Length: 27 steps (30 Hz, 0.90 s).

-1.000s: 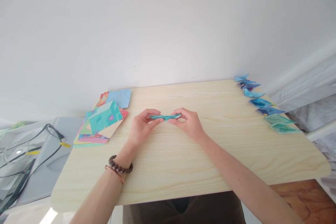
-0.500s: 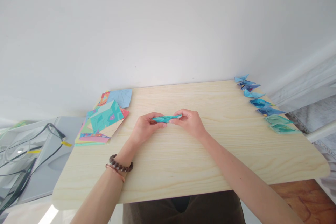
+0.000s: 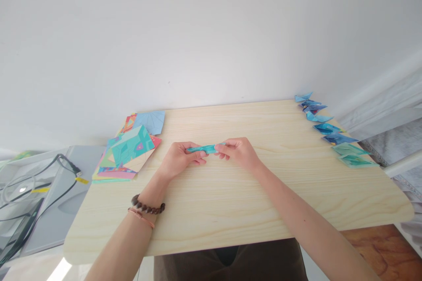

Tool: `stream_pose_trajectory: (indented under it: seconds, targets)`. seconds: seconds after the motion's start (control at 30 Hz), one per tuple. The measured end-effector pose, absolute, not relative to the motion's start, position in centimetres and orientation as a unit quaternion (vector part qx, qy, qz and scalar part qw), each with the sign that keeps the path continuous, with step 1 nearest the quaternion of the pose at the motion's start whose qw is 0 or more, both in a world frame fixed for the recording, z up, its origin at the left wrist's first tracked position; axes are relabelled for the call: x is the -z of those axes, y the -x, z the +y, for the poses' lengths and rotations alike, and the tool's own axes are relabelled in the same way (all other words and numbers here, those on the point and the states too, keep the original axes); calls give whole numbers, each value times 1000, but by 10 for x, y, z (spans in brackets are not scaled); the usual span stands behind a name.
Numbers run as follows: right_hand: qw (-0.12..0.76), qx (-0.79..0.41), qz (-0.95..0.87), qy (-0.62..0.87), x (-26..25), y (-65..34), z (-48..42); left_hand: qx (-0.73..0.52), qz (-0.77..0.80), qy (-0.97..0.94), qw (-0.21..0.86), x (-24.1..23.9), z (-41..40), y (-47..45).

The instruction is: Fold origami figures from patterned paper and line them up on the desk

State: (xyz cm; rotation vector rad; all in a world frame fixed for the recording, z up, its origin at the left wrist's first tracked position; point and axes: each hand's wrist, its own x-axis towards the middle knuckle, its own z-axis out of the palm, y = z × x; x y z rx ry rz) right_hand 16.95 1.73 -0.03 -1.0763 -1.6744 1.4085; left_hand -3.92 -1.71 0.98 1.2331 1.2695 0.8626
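A narrow strip of folded teal paper is held level over the middle of the table. My left hand pinches its left end, thumb in front and fingers behind. At the other end, my right hand grips the paper between thumb and index finger. Both hands are closed, and their fingertips cover the two ends of the paper. A beaded bracelet and a copper-coloured bangle circle my left wrist.
Patterned paper sheets lie in a loose pile on the table's left. Several folded paper figures, blue and green, line the right edge of the wooden table. Cables lie on a grey surface at far left.
The folded paper and my left hand have shifted slightly left. My right thumb has moved onto the paper's front, and fingers of both hands now show beneath it.
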Motion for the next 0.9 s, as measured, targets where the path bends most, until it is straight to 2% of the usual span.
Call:
stream_pose_trajectory:
  seconds: [0.43,0.73,0.9]
  targets:
    - [321,-594,-642,363,-3,-168,16,-399,534,-534,520,-12,-16,33]
    - [319,-555,-666,383,9,-163,13,-383,550,-566,481,-8,-17,31]
    - [323,-579,-646,379,8,-161,13,-391,562,-571,452,-6,-17,29]
